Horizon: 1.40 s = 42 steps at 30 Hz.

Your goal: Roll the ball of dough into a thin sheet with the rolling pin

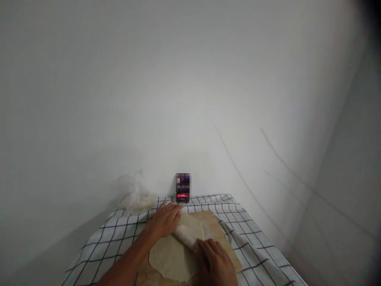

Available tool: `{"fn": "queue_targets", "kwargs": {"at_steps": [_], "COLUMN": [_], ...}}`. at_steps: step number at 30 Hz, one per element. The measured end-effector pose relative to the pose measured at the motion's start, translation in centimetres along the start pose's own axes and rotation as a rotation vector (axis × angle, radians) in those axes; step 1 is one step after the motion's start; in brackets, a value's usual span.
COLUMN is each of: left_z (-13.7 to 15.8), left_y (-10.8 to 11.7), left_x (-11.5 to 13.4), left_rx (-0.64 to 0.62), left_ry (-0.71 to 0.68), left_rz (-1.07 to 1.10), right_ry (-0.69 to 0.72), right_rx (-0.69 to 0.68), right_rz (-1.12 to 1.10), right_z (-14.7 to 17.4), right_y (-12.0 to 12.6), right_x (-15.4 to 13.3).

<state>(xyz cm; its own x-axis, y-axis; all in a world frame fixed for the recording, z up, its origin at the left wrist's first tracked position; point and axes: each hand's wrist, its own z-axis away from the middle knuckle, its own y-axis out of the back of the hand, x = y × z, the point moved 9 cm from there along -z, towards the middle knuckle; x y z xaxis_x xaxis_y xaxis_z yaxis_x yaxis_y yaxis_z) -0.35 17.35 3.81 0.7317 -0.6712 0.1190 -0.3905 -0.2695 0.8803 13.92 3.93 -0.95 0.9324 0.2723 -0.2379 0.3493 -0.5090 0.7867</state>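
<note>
A flour-dusted rolling pin (186,237) lies slantwise across a wide, thin sheet of dough (171,258). My left hand (167,219) rests over its far left end, palm down, with the fingers stretched out forward past the pin. At the near right end, my right hand (216,260) has its fingers curled over the pin, hiding that end. The dough spreads on both sides of the pin, on a light wooden board (230,246). Some of its near edge is covered by my right hand.
A checked cloth (253,242) covers the table. Against the wall leans a phone (183,188) with a lit screen. A clear plastic bag (138,194) with something pale inside sits at the back left. A clear round rim (226,230) shows beside the board.
</note>
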Motion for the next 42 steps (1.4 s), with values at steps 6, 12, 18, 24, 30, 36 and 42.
{"fn": "queue_targets", "kwargs": {"at_steps": [6, 12, 18, 24, 30, 36, 42], "left_z": [0.6, 2.9, 5.8, 10.7, 14.6, 11.5, 5.5], "left_y": [-2.0, -1.2, 1.1, 3.2, 3.9, 6.2, 4.4], "left_x": [-1.4, -1.2, -0.6, 0.4, 1.0, 0.8, 2.2], "left_rx": [-0.008, 0.036, 0.083, 0.119, 0.124, 0.176, 0.157], "left_ry": [-0.045, -0.002, 0.024, 0.011, 0.055, 0.184, 0.1], "left_rz": [-0.031, -0.042, -0.064, -0.093, 0.014, 0.117, 0.018], "right_ry": [0.104, 0.159, 0.1, 0.061, 0.077, 0.084, 0.048], "right_rx": [-0.053, -0.078, -0.089, -0.125, -0.054, -0.017, 0.009], "right_rz": [0.07, 0.08, 0.04, 0.043, -0.039, -0.107, -0.096], "right_z": [0.1, 0.4, 0.4, 0.9, 2.0, 2.2, 2.0], "right_y": [-0.5, -0.8, 0.0, 1.2, 1.3, -0.2, -1.2], "right_x": [0.5, 0.6, -0.6, -2.4, -1.8, -0.4, 0.6]}}
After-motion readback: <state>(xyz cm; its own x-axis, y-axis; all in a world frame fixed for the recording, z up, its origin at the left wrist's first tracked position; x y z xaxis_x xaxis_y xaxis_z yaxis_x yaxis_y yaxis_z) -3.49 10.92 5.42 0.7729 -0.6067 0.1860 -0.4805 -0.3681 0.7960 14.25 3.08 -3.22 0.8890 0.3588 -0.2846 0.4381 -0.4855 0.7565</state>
